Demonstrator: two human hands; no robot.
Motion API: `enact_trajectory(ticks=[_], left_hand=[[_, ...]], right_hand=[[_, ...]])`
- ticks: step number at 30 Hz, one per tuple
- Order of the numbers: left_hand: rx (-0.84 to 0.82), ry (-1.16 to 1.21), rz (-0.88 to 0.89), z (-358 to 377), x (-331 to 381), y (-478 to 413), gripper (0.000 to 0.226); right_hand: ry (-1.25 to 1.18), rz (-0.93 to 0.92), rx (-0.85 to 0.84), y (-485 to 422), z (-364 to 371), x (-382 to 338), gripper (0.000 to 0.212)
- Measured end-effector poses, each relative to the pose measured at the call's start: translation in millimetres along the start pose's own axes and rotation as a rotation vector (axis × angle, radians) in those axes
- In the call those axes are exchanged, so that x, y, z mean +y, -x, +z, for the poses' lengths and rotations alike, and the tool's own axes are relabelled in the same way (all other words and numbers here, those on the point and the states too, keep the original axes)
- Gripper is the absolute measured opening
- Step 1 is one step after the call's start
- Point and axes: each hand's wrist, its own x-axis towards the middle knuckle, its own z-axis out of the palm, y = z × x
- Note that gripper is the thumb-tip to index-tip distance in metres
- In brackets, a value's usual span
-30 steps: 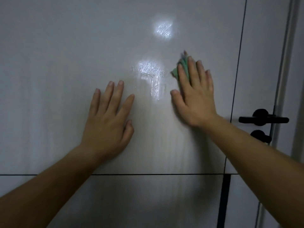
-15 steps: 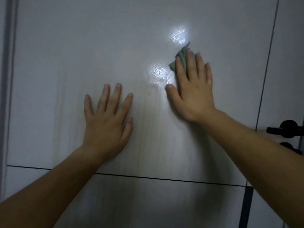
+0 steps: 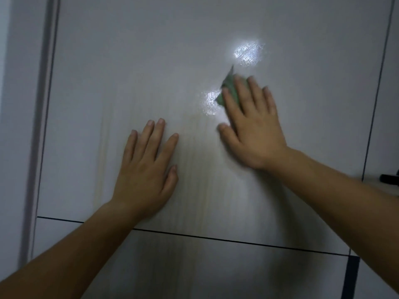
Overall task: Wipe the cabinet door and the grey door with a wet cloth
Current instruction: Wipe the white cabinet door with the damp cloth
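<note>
So the grey door point(image 3: 129, 72) fills pretty much my whole view, pale woodgrain with thin black grooves cutting it into panels; one groove point(image 3: 216, 238) runs across under my wrists. The door frame point(image 3: 41, 104) is along the left edge.

My left hand point(image 3: 144, 169) is flat on the door, fingers straight and a bit spread, holding nothing. My right hand point(image 3: 252, 128) is higher up and to the right, a little blurred, also flat with straight fingers, pressing the green cloth point(image 3: 228, 87) against the door. Only the cloth's top corner and left edge stick out past my fingertips.

Two wet shiny patches: one point(image 3: 248, 51) just above the cloth, one point(image 3: 210, 102) right beside it on the left. A bit of black handle point(image 3: 389, 180) shows at the far right edge.
</note>
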Motion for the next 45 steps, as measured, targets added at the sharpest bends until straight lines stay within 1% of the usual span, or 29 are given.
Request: enact_trajectory(ticks=[3,4,6,7,8,11,12,13,14,17,19,20,21,24,25,26,27,29,31,33,34,35,38,39,40,41,42,44,45], left_hand=[[0.031,-0.024,-0.128,-1.6,-13.2,15.2,0.066],[0.026,-0.036,-0.168,-2.7,-18.6,21.2,0.067],[0.004,-0.03,-0.237,-4.8,-28.3,30.9,0.067],[-0.007,-0.021,-0.259,-6.0,-32.3,34.7,0.067],[-0.016,-0.015,-0.268,-7.0,-36.1,37.6,0.067],[-0.022,-0.006,-0.249,-7.6,-42.7,41.3,0.065],[-0.02,-0.001,-0.244,-7.1,-44.1,41.3,0.065],[-0.019,0.002,-0.241,-6.7,-45.5,41.3,0.064],[-0.019,0.002,-0.238,-6.4,-47.0,42.1,0.064],[-0.028,-0.016,-0.203,-6.2,-53.9,46.9,0.065],[-0.034,-0.019,-0.168,-6.4,-59.9,51.3,0.064],[-0.033,-0.015,-0.153,-6.3,-62.5,52.5,0.064],[-0.03,-0.013,-0.143,-6.2,-64.4,53.5,0.064],[-0.026,-0.036,-0.116,-4.3,-66.3,55.0,0.064],[-0.025,-0.044,-0.108,-3.3,-66.8,54.7,0.064],[-0.023,-0.052,-0.102,-2.6,-67.8,54.4,0.065],[-0.023,-0.054,-0.097,-2.1,-68.7,54.6,0.065],[-0.015,-0.043,-0.09,-2.9,-71.3,55.8,0.064],[-0.013,-0.03,-0.082,-3.1,-74.2,61.8,0.064],[-0.018,-0.035,-0.123,-3.8,-78.2,72.2,0.067],[-0.023,-0.041,-0.159,-4.4,-80.2,77.2,0.068],[-0.03,-0.045,-0.198,-4.8,-82.4,81.6,0.069],[-0.048,-0.042,-0.265,-4.2,-86.4,91.1,0.069],[-0.047,-0.035,-0.27,-4.0,-87.2,93.1,0.068],[-0.045,-0.026,-0.271,-3.4,-88.0,94.5,0.067],[-0.045,-0.017,-0.27,-3.0,-88.5,95.9,0.067],[-0.045,-0.008,-0.268,-3.0,-89.3,97.6,0.066],[-0.054,-0.006,-0.253,-3.6,-92.3,101.8,0.067],[-0.063,-0.011,-0.244,-4.0,-93.9,104.4,0.068]], right_hand=[[0.006,-0.362,-0.075,54.5,13.7,-35.3,0.07],[-0.001,-0.454,-0.112,68.2,14.8,-41.5,0.068],[0.012,-0.55,-0.156,67.9,13.0,-37.6,0.064],[0.042,-0.542,-0.142,54.9,12.0,-32.7,0.064],[0.06,-0.464,-0.113,36.3,10.6,-28.9,0.064],[0.003,-0.052,-0.017,-27.6,1.4,-26.4,0.066],[-0.009,0.017,-0.014,-36.8,1.5,-34.9,0.068],[-0.015,0.0,-0.008,-36.6,4.3,-46.8,0.07],[-0.012,-0.087,-0.012,-27.3,9.4,-60.5,0.071],[-0.01,-0.481,-0.086,23.7,21.3,-91.1,0.069],[0.003,-0.616,-0.134,30.6,20.6,-88.0,0.065],[0.028,-0.618,-0.127,20.9,19.3,-82.2,0.063],[0.046,-0.559,-0.108,5.4,18.0,-76.5,0.063],[0.023,-0.178,-0.038,-53.6,6.8,-63.7,0.066],[0.009,-0.089,-0.042,-64.7,5.0,-66.8,0.067],[0.004,-0.064,-0.038,-67.1,5.8,-74.5,0.068],[0.006,-0.097,-0.029,-60.5,9.1,-84.0,0.069],[0.014,-0.286,-0.038,-29.8,16.7,-102.5,0.069],[0.01,-0.474,-0.087,1.4,21.2,-110.1,0.068],[0.028,-0.567,-0.124,-0.5,19.7,-105.1,0.066],[0.047,-0.554,-0.119,-13.2,18.7,-101.5,0.065],[0.062,-0.497,-0.096,-32.8,17.3,-100.1,0.065],[0.017,-0.162,-0.043,-107.6,7.3,-104.3,0.068],[-0.013,-0.077,-0.04,-125.2,5.0,-110.3,0.069],[-0.034,-0.035,-0.036,-133.8,5.3,-119.3,0.07],[-0.039,-0.044,-0.028,-132.2,8.5,-131.2,0.071],[-0.025,-0.109,-0.017,-120.6,14.8,-143.9,0.071],[-0.006,-0.352,-0.016,-79.9,28.8,-167.1,0.07],[0.0,-0.472,-0.048,-61.3,31.9,-172.5,0.068]])
